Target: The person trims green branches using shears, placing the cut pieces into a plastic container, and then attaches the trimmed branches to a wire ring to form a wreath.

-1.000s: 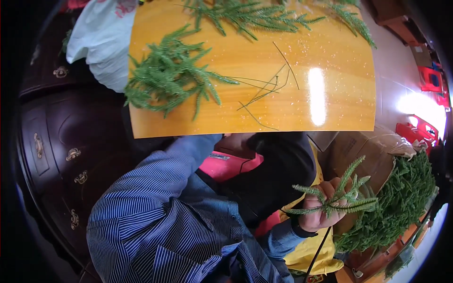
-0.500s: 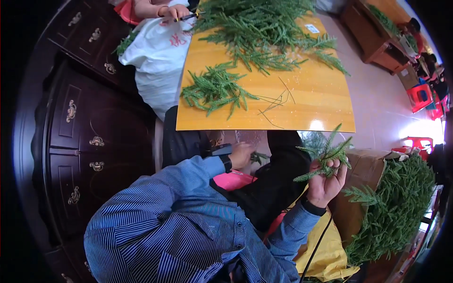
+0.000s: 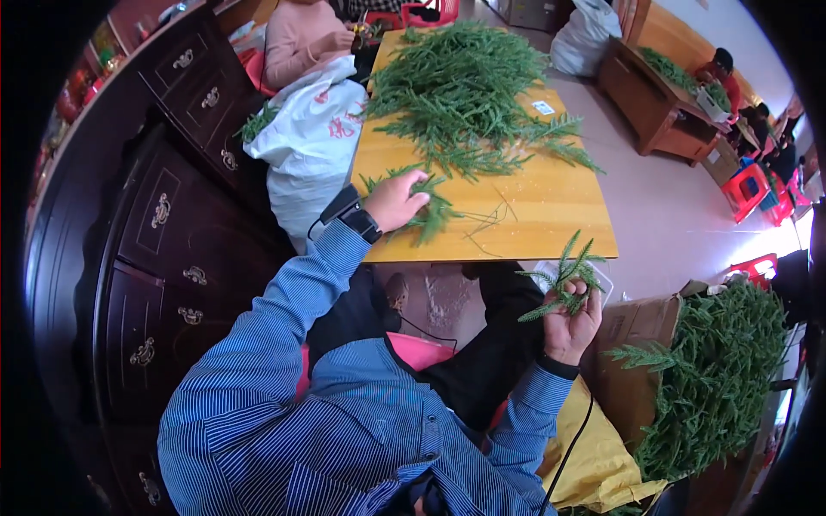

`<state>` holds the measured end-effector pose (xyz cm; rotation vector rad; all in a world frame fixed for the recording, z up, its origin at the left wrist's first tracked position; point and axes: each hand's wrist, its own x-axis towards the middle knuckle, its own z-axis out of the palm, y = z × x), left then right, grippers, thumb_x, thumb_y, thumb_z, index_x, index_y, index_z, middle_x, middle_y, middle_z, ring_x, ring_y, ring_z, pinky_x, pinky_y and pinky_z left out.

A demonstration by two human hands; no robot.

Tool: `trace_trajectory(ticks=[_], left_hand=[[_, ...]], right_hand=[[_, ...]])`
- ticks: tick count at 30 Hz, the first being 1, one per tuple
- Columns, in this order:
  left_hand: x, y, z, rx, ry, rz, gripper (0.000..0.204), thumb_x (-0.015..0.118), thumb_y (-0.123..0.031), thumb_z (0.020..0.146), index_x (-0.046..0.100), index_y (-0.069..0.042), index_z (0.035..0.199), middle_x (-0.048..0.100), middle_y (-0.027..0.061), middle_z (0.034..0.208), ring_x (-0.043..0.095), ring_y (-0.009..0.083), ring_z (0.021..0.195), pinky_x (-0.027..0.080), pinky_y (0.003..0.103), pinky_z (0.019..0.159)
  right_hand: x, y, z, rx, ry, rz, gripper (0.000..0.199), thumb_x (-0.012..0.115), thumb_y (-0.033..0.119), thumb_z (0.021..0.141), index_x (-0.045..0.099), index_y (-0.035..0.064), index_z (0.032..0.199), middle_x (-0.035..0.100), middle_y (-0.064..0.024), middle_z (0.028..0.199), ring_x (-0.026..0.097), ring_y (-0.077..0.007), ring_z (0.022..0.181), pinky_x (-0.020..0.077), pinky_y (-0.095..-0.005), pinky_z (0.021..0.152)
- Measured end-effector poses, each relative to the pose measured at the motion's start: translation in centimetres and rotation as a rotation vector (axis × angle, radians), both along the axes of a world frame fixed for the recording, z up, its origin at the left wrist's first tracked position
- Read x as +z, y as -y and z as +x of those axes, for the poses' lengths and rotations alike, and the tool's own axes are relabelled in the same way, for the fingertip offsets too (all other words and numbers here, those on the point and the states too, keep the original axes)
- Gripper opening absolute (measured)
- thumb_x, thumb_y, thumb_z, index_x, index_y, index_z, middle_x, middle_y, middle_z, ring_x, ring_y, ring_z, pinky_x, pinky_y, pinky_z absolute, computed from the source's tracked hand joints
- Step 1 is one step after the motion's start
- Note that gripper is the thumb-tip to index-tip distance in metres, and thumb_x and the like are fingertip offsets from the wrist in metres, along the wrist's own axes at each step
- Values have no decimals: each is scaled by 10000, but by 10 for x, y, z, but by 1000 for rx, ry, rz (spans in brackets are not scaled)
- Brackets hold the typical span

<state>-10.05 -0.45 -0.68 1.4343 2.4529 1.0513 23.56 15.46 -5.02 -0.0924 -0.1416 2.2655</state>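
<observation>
My left hand (image 3: pixel 397 199) lies on a small heap of green fir-like sprigs (image 3: pixel 430 211) near the front left of a yellow wooden table (image 3: pixel 551 215); its fingers are closed over the sprigs. My right hand (image 3: pixel 570 320) is raised off the table's front right corner, palm up, holding a small bunch of green sprigs (image 3: pixel 564 279) upright. A big pile of the same greenery (image 3: pixel 465 86) covers the far half of the table.
A cardboard box heaped with green sprigs (image 3: pixel 714 378) stands at my right. A white plastic bag (image 3: pixel 310 146) and a dark wooden cabinet (image 3: pixel 163 215) are at the left. A person in pink (image 3: pixel 301 39) sits at the far end. Red stools (image 3: pixel 748 185) stand at the right.
The view has tilted up, showing more of the table. My left hand has reached from my lap onto the small heap of sprigs. My right hand still holds its bunch.
</observation>
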Motion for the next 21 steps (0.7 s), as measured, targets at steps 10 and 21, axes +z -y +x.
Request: trace_trajectory(ticks=[10,21], left_hand=[[-53,2,-62,432,-453,-325,778,808,-406,661,536,-47,1295,646,212,1085,616,364,1035,495,433,904],[-20,0,-57,253,103,-306,585,855,-311,638,656,2,1091,700,173,1015,657,325,980,501,394,886]], right_hand=[[3,0,1,20,-62,-42,233,454,259,1007,569,61,967,573,-67,880,556,-224,834,470,-387,815],[-1,-2,6,-13,-15,-42,233,449,264,1012,563,66,967,575,-61,879,562,-224,834,481,-388,796]])
